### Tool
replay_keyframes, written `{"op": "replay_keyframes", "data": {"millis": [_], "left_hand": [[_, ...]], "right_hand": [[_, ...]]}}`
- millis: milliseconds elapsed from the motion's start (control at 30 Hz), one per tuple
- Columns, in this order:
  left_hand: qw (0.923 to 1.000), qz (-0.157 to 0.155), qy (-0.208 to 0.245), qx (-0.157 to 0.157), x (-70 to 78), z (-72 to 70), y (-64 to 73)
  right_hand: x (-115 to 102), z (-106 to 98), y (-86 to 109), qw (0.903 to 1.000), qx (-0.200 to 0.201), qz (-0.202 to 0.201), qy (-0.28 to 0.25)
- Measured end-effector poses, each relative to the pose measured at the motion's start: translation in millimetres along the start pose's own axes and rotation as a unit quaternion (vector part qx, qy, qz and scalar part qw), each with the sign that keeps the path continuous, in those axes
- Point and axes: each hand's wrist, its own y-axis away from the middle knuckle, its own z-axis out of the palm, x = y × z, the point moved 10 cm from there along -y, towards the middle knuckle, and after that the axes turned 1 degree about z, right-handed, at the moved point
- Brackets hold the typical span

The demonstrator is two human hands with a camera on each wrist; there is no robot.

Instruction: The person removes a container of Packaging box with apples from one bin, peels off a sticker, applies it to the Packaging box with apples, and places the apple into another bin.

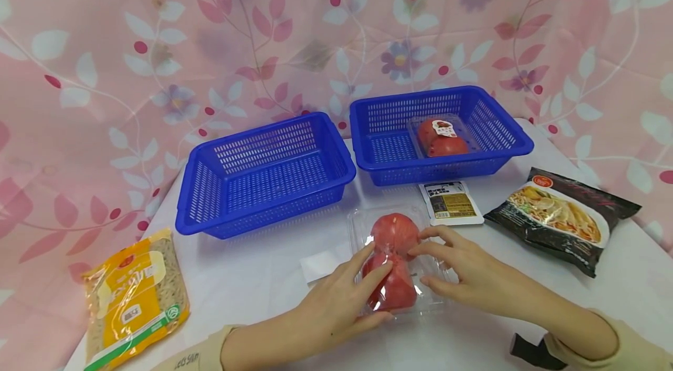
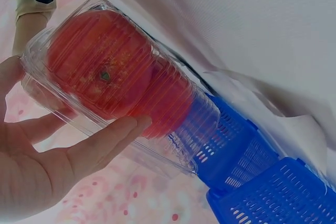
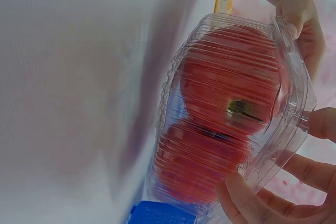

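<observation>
A clear plastic clamshell box (image 1: 357,225) with two red tomatoes (image 1: 394,236) inside is between both hands at the front middle of the table. My left hand (image 1: 339,301) grips its near left side, two fingers lying over the lid. On the opposite side my right hand (image 1: 468,274) holds the edge, fingertips on the lid and thumb at the rim. Through the ribbed wall in the right wrist view, a green stem (image 3: 242,109) shows on one tomato. The left wrist view shows the same box (image 2: 79,114) tilted, its long edge along the left fingers.
Two blue baskets stand behind: the left basket (image 1: 265,216) and the right basket (image 1: 436,172), which holds another boxed tomato pack (image 1: 447,146). A small white-and-gold sachet (image 1: 452,204), a black noodle packet (image 1: 568,213), a yellow grain bag (image 1: 136,295) and a white slip (image 1: 321,264) lie around.
</observation>
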Motion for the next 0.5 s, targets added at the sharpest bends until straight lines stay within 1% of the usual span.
{"op": "replay_keyframes", "data": {"millis": [167,333,500], "left_hand": [[0.9999,0.005,-0.006,0.007,-0.4,4.3,1.0],[1.0000,0.007,-0.006,0.002,-1.4,8.7,0.7],[0.9998,0.014,-0.010,0.005,-2.1,11.4,0.6]], "right_hand": [[3.8,5.4,0.0,0.9998,-0.010,0.007,-0.013],[8.6,9.8,-0.8,0.9997,-0.015,0.018,-0.009],[10.9,11.9,-1.9,0.9997,-0.013,0.017,-0.007]]}}
